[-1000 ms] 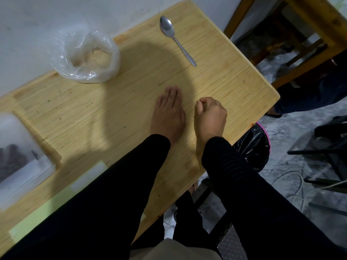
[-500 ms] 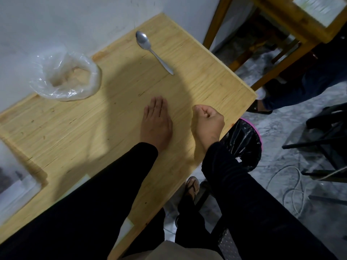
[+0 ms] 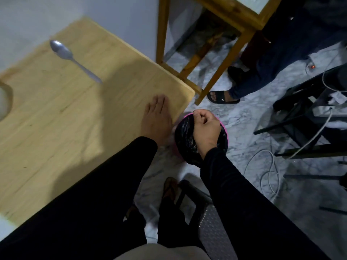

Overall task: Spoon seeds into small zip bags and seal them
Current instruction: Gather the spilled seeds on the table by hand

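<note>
Steel spoon [image 3: 73, 60], lain upper left on the table [image 3: 56, 117], handle slanted toward frame centre; left hand [image 3: 156, 119], flat and empty at the table edge, is judged nearer than the right hand [image 3: 205, 130], fisted over the bin [image 3: 187, 141], contents untellable.

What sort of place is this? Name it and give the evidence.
Probably a plain indoor workroom or home corner: a wooden table against a white wall, marble-patterned floor, and a lined bin beside the table.

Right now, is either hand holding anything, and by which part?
The left hand lies flat and empty on the table. The right hand is a closed fist above the bin; anything inside is hidden.
</note>
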Demonstrator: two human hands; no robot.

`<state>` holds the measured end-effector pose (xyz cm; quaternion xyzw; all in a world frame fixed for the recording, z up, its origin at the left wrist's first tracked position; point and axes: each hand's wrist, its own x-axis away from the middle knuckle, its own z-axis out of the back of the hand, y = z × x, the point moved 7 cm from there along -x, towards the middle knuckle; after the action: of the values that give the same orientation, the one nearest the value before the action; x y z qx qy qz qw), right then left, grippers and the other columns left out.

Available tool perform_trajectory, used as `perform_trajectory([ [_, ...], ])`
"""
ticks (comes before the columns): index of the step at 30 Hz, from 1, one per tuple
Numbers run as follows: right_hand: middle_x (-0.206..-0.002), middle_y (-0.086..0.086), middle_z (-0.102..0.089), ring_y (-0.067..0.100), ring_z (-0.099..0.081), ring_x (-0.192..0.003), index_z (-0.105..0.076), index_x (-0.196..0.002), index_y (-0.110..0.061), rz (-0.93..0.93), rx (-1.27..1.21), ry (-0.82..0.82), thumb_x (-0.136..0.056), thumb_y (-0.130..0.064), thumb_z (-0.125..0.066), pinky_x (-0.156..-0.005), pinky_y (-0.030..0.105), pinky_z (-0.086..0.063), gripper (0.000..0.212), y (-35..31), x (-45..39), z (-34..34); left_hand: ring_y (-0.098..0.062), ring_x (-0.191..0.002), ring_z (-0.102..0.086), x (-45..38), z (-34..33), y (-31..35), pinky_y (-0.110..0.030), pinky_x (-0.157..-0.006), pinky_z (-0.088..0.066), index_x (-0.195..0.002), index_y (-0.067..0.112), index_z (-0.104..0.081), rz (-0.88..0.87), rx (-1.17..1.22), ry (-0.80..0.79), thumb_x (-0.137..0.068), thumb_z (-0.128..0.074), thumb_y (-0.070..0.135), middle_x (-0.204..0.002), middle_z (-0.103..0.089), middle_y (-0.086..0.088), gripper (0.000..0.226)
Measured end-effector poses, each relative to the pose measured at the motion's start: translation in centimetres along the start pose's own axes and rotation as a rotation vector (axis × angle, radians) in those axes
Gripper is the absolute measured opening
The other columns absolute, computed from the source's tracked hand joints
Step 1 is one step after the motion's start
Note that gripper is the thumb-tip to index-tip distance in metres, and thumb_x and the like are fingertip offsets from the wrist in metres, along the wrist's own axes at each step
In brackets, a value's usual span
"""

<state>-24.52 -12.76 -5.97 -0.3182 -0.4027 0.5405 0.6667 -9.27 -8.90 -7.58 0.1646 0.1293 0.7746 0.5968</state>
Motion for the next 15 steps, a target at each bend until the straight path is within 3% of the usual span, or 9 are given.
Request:
perform_trajectory([
  [3, -0.089, 0.007, -0.056, 0.017, -0.049, -0.076, -0.063, -0.086, -0.014, 0.02, 0.11, 0.049, -0.092, -0.023, -0.056, -0.078, 0.031, -0.045, 0.012, 1.6, -2.6, 2.7, -0.037, -0.14, -0.026, -1.6, -0.4, 2.0, -0.052, -0.111, -0.02, -0.141, -0.005, -0.033, 0.004, 0.009, 0.046, -0.08, -0.009, 0.034, -0.149, -0.031, -0.022, 0.076],
  [7, -0.103, 0.015, -0.055, 0.026, -0.054, -0.089, -0.065, -0.092, -0.006, 0.045, 0.205, 0.058, -0.092, -0.012, -0.051, -0.085, 0.026, -0.038, 0.015, 3.2, -5.0, 5.1, -0.033, -0.143, -0.02, -2.7, -1.2, 3.0, -0.048, -0.113, -0.012, -0.144, -0.002, -0.029, 0.06, -0.037, 0.061, -0.08, -0.005, 0.037, -0.152, -0.026, -0.019, 0.079],
  [10, -0.113, 0.016, -0.058, 0.029, -0.055, -0.102, -0.067, -0.101, -0.005, 0.062, 0.27, 0.025, -0.093, -0.008, -0.046, -0.091, 0.024, -0.035, 0.022, 4.2, -6.0, 5.8, -0.036, -0.141, -0.024, -2.8, -1.3, 3.0, -0.05, -0.113, -0.015, -0.142, -0.005, -0.032, 0.076, -0.046, 0.104, -0.084, -0.01, 0.035, -0.15, -0.03, -0.022, 0.073],
  [15, -0.134, 0.012, -0.053, 0.025, -0.046, -0.125, -0.058, -0.124, -0.007, 0.114, 0.436, -0.13, -0.099, -0.017, -0.039, -0.105, 0.027, -0.031, 0.033, 4.9, -6.3, 5.1, -0.039, -0.138, -0.03, -2.7, -1.1, 3.2, -0.051, -0.111, -0.022, -0.139, -0.007, -0.037, 0.086, -0.018, 0.125, -0.086, -0.018, 0.031, -0.146, -0.035, -0.024, 0.068],
])
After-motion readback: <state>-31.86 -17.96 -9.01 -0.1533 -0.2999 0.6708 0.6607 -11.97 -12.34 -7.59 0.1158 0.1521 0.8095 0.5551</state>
